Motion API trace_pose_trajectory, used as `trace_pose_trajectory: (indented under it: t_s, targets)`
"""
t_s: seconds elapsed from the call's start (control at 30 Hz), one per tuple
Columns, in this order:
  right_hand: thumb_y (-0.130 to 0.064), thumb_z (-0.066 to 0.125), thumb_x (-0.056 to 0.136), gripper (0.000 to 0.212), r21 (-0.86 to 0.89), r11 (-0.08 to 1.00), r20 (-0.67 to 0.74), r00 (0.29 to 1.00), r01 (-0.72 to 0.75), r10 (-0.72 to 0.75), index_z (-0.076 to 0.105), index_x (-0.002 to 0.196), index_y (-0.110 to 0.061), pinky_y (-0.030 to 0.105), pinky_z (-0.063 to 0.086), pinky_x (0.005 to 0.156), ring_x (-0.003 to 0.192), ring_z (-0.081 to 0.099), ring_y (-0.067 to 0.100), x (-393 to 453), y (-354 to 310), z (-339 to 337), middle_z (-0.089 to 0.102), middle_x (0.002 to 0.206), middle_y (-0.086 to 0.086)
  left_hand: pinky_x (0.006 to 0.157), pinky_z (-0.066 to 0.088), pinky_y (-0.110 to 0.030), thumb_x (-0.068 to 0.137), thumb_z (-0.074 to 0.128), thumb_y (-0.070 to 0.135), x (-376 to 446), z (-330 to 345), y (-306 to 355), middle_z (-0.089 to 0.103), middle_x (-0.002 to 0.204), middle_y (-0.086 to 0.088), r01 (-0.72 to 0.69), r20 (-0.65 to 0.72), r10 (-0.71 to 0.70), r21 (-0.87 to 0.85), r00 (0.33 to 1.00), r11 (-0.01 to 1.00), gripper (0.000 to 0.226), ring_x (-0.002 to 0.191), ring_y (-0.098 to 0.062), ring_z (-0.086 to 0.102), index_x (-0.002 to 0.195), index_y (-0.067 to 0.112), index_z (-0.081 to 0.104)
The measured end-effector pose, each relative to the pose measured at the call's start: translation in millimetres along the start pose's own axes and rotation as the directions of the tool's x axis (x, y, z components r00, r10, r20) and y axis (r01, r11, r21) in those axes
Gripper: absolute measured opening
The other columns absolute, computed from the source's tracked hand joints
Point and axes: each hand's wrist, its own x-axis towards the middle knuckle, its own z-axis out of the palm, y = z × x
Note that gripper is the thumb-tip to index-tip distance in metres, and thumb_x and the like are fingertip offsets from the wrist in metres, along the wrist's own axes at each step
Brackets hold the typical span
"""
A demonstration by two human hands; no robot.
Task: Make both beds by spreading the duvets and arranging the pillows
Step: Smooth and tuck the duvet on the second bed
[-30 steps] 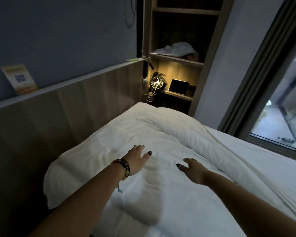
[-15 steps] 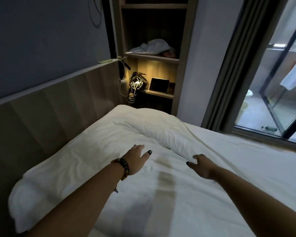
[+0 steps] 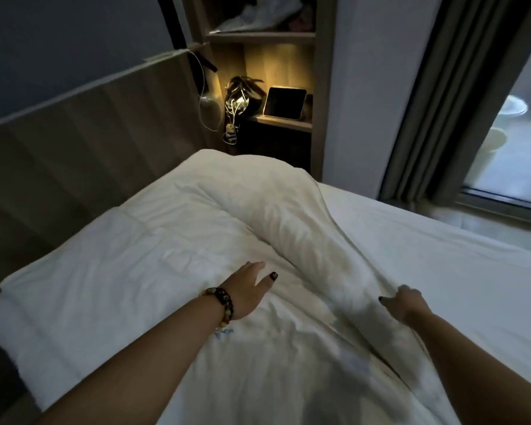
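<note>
A white duvet point(image 3: 141, 271) lies bunched along the head of the bed against the wooden headboard point(image 3: 83, 142). One fold of it rises as a ridge toward the bed's right half. My left hand point(image 3: 247, 289), with a bead bracelet at the wrist, rests flat with straight fingers on the duvet. My right hand point(image 3: 406, 303) grips the duvet's folded edge, fingers curled over the fabric. The white bed sheet point(image 3: 442, 271) lies bare to the right of that edge. No pillow shows in the frame.
A wooden shelf unit point(image 3: 264, 35) stands past the bed's head, lit from inside, with a dark tablet point(image 3: 284, 102), tangled cables point(image 3: 236, 102) and crumpled cloth. Dark curtains point(image 3: 442, 96) and a window point(image 3: 509, 133) are at the right.
My right hand slid right to the duvet's folded edge and closed on it. The left hand stayed flat on the duvet. The view swung right and down.
</note>
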Motion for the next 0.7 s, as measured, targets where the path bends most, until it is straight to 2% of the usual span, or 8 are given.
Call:
trace_pose_trajectory:
  t_s: [0.13,0.2,0.27,0.37,0.47,0.53,0.6,0.7]
  targets:
    - [-0.042,0.068,0.084,0.066,0.042,0.985,0.055,0.984,-0.170,0.168,0.046,0.129,0.001,0.047,0.045,0.097,0.111,0.053,0.039,28,57,21,0.050,0.126,0.021,0.117,0.014,-0.025,0.099,0.029,0.051,15,29,11,0.014,0.159,0.002,0.077,0.051,-0.077,-0.006,0.996,0.997,0.063,0.146,-0.012,0.015,0.152,0.019,0.017]
    - [-0.039,0.069,0.084,0.060,0.038,0.984,0.078,0.982,-0.175,0.172,0.047,0.124,0.000,0.044,0.047,0.093,0.107,0.054,0.037,29,75,32,0.050,0.121,0.019,0.116,0.017,-0.026,0.099,0.030,0.051,22,37,15,0.016,0.159,0.002,0.103,0.071,-0.104,0.013,0.992,0.995,0.062,0.145,-0.013,0.018,0.152,0.019,0.019]
    - [-0.033,0.063,0.087,0.044,0.003,0.992,0.048,0.991,-0.127,0.127,0.050,0.117,-0.003,0.038,0.048,0.084,0.101,0.054,0.033,26,85,40,0.050,0.111,0.015,0.115,0.020,-0.026,0.099,0.031,0.050,28,44,22,0.018,0.158,0.002,0.119,0.076,-0.120,0.010,0.990,0.993,0.062,0.144,-0.014,0.022,0.151,0.019,0.021]
    - [-0.022,0.054,0.091,0.019,-0.063,0.996,-0.021,0.998,-0.058,0.057,0.058,0.101,-0.005,0.031,0.044,0.069,0.081,0.051,0.026,33,94,39,0.056,0.097,0.011,0.114,0.021,-0.026,0.099,0.032,0.048,37,58,31,0.020,0.157,0.002,0.123,0.101,-0.123,0.001,0.987,0.992,0.060,0.143,-0.015,0.024,0.151,0.019,0.022]
    - [-0.020,0.053,0.090,0.019,-0.064,0.997,-0.033,0.999,-0.029,0.027,0.066,0.095,-0.006,0.030,0.046,0.066,0.078,0.055,0.026,37,101,36,0.060,0.089,0.009,0.114,0.024,-0.028,0.099,0.035,0.049,45,75,39,0.023,0.157,0.003,0.105,0.137,-0.103,-0.007,0.985,0.994,0.061,0.142,-0.013,0.025,0.150,0.020,0.023]
    - [-0.021,0.054,0.089,0.018,-0.037,0.998,-0.052,0.998,0.042,-0.044,0.066,0.092,-0.006,0.029,0.045,0.068,0.082,0.058,0.029,27,97,32,0.058,0.086,0.008,0.113,0.027,-0.028,0.098,0.038,0.047,49,87,47,0.025,0.156,0.002,0.088,0.169,-0.085,-0.013,0.982,0.996,0.061,0.141,-0.013,0.028,0.150,0.019,0.023]
    - [-0.024,0.056,0.089,0.018,-0.051,0.985,-0.045,0.985,0.166,-0.168,0.062,0.084,-0.008,0.028,0.041,0.068,0.088,0.060,0.031,9,85,30,0.055,0.085,0.008,0.111,0.030,-0.028,0.098,0.041,0.044,55,98,52,0.028,0.155,0.001,0.086,0.202,-0.075,-0.045,0.976,0.995,0.060,0.140,-0.014,0.031,0.150,0.017,0.024]
    - [-0.025,0.058,0.090,0.019,-0.032,0.926,0.014,0.927,0.376,-0.376,0.062,0.085,-0.007,0.028,0.033,0.067,0.090,0.058,0.031,-36,60,27,0.055,0.088,0.009,0.107,0.038,-0.036,0.097,0.046,0.043,66,117,62,0.035,0.150,0.000,0.143,0.232,-0.114,-0.113,0.966,0.983,0.061,0.132,-0.019,0.042,0.148,0.018,0.027]
